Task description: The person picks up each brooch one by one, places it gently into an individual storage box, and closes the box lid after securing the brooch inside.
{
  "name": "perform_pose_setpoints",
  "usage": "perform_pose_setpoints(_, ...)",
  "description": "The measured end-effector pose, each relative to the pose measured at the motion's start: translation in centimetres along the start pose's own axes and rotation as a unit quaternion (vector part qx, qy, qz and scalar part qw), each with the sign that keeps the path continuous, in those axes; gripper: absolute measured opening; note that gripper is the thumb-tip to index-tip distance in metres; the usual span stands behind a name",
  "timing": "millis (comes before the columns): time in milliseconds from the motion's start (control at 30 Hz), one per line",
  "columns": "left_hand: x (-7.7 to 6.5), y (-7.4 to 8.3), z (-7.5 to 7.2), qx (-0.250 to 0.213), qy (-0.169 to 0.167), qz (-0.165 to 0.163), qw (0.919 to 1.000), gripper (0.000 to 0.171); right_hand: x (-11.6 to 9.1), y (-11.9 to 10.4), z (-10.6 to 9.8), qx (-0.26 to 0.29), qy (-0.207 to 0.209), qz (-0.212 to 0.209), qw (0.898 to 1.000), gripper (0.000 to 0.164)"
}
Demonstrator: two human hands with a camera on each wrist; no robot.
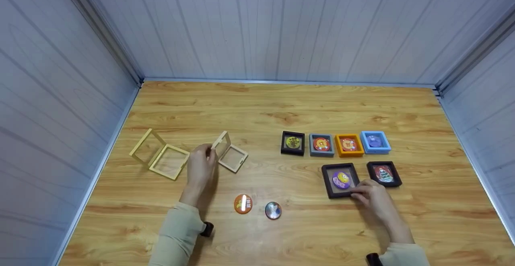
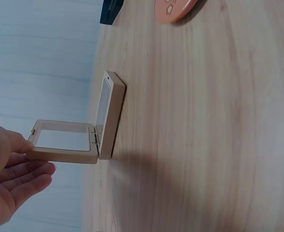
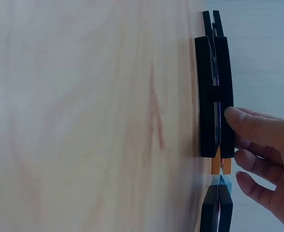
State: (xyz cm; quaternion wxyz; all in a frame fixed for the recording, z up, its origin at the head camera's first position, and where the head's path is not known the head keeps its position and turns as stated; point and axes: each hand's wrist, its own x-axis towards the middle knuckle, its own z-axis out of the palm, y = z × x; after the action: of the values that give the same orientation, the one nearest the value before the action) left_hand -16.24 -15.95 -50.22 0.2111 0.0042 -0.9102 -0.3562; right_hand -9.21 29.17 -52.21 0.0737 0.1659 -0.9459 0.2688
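Observation:
My left hand (image 1: 201, 165) pinches the raised lid of a small beige hinged display frame (image 1: 233, 158). Its base lies on the table, and in the left wrist view the lid (image 2: 64, 155) stands out from it at the hinge, with thumb and fingers at its free edge. My right hand (image 1: 376, 199) holds the lower right corner of a larger black display frame (image 1: 326, 182). Inside that one is a purple and yellow round badge (image 1: 341, 180). From the right wrist, the thumb presses on the upper half of the black frame (image 3: 224, 96), whose two halves lie together.
Left of my left hand a yellow hinged frame (image 1: 169, 162) stands open. An orange badge (image 1: 243, 204) and a dark-rimmed badge (image 1: 273, 210) lie nearer. Several filled frames, including an orange one (image 1: 349, 145), form a row at back right; a black tree-badge frame (image 1: 384, 174) is beside my right hand.

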Motion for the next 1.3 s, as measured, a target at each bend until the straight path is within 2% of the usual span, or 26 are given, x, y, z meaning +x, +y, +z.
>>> perform_pose_setpoints(133, -0.5, 0.6, 0.3, 0.0, 0.002, 0.003, 1.0, 0.011, -0.1, 0.3, -0.1, -0.012, 0.015, -0.015, 1.0, 0.014)
perform_pose_setpoints(400, -1.7, 1.7, 0.9, -0.023, -0.011, 0.001, 0.9997, 0.011, -0.2, 0.5, -0.6, -0.016, -0.004, 0.02, 1.0, 0.013)
perform_pose_setpoints(633, -2.9, 2.5, 1.5, -0.036, -0.005, 0.021, 0.9991, 0.011, -0.3, 0.9, -0.8, -0.014, -0.004, 0.035, 0.999, 0.014)
perform_pose_setpoints(867, -3.6, 3.6, 2.0, -0.046, -0.018, 0.015, 0.9987, 0.012, -0.3, 1.4, -0.9, -0.013, 0.01, 0.026, 1.0, 0.014)
perform_pose_setpoints(1067, -4.2, 4.3, 2.5, -0.057, -0.025, 0.026, 0.9977, 0.01, -0.5, 1.7, -1.1, -0.021, 0.027, 0.026, 0.999, 0.013)
perform_pose_setpoints(1300, -5.0, 4.9, 2.9, -0.069, -0.038, 0.032, 0.9964, 0.011, -0.5, 1.7, -1.3, -0.017, 0.013, 0.038, 0.999, 0.013)
